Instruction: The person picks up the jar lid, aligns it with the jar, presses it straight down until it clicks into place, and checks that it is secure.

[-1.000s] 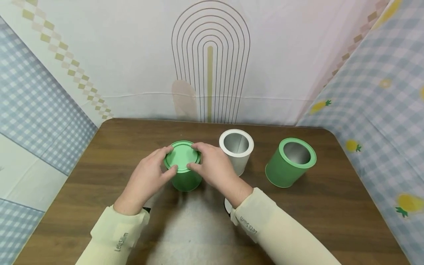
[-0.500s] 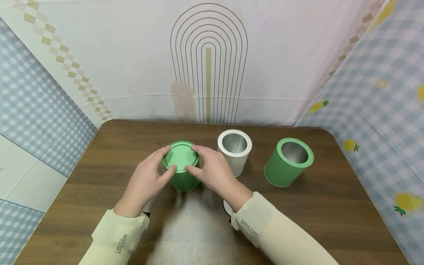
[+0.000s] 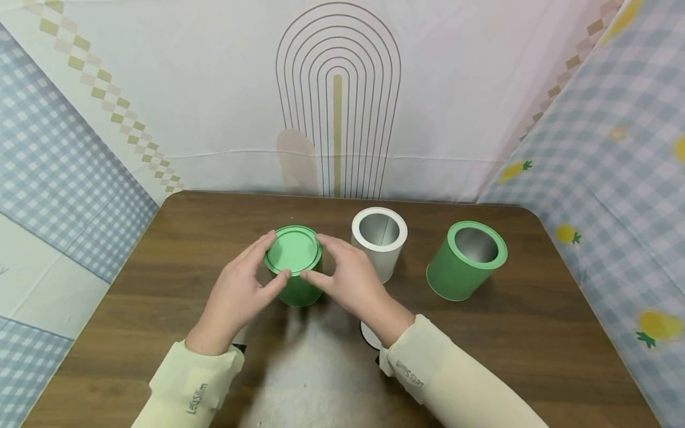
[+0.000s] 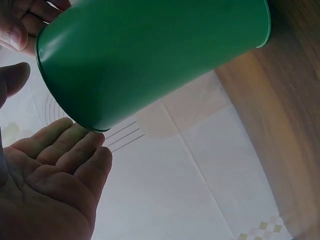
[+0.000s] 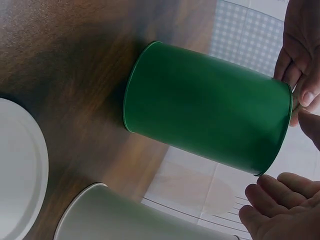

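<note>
A green tin (image 3: 301,292) stands upright on the table with a green lid (image 3: 292,249) set in its top. At the left side of its rim is my left hand (image 3: 235,291), fingers fairly straight and thumb tip at the near edge. My right hand (image 3: 353,276) mirrors it on the other side, its thumb tip near the left one. In the left wrist view, the fingertips (image 4: 102,142) lie just beside the rim of the tin. The right wrist view shows the extended right fingers (image 5: 265,200) close to that same rim. Neither hand wraps round the tin.
An open white tin (image 3: 380,261) stands just right of the right hand. Farther right is an open green tin (image 3: 455,279). A white lid (image 3: 369,336) lies on the table (image 3: 535,333), partly hidden under the right wrist. Fabric hangs behind and at both sides.
The fingertips of both hands have eased slightly outward from the lid's edge, and the thumbs have slid a little toward the near side. The tins stay in place.
</note>
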`<state>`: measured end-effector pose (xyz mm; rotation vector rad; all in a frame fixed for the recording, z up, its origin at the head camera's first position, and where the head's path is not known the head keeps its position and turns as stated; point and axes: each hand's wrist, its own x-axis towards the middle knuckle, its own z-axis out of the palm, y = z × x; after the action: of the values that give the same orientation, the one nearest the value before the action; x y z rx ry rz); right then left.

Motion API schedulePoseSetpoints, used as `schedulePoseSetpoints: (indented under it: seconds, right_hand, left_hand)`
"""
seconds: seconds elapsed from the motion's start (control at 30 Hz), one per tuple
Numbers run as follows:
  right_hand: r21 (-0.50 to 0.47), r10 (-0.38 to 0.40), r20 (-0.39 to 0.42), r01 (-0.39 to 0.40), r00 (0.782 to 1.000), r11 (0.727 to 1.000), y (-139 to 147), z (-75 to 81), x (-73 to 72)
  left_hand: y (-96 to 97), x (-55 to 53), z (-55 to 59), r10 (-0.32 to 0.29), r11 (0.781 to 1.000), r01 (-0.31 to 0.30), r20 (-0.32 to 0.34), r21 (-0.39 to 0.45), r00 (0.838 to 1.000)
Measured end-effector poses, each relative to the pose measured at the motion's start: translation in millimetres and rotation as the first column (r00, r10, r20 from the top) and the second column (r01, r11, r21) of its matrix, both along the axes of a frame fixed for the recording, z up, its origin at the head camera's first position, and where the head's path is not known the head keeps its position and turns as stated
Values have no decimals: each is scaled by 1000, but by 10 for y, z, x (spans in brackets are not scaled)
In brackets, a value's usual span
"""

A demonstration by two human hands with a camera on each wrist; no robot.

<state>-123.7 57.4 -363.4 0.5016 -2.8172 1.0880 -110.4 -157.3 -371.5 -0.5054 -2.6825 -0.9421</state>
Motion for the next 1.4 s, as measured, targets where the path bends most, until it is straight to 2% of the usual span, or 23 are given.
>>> schedulePoseSetpoints:
  seconds: [0.27,0.5,0.77,0.93,1.07,1.23,1.4]
  right_hand:
    - [-15,-5,12,6,1000,1000,45,-21,92]
    - [-46,-26,11,27,1000,999,112,-13,168]
    - [-74,-34,-25,32,999,997,213,-49,233]
    - [-70,-32,-48,29,998,997,267,-66,281]
    - [-72,-24,-65,19,998,997,294,-66,319]
    - [-83,-19,-81,13,997,996,324,-73,346]
    - [-102,-16,-86,7,996,995,364,-80,376]
  left_hand:
    - [64,48,-16,16,1000,-16,-3,18,1000]
    - [133,88,-23,-2,1000,3,-47,27,999]
    - [176,143,-21,1,1000,1,-84,23,996]
    - [214,203,-13,-7,1000,7,-79,3,997]
    - [254,234,-13,-23,1000,22,-83,-3,996]
    - [293,267,-5,-47,999,48,-123,6,991]
    - [320,325,50,-84,995,89,-131,32,988]
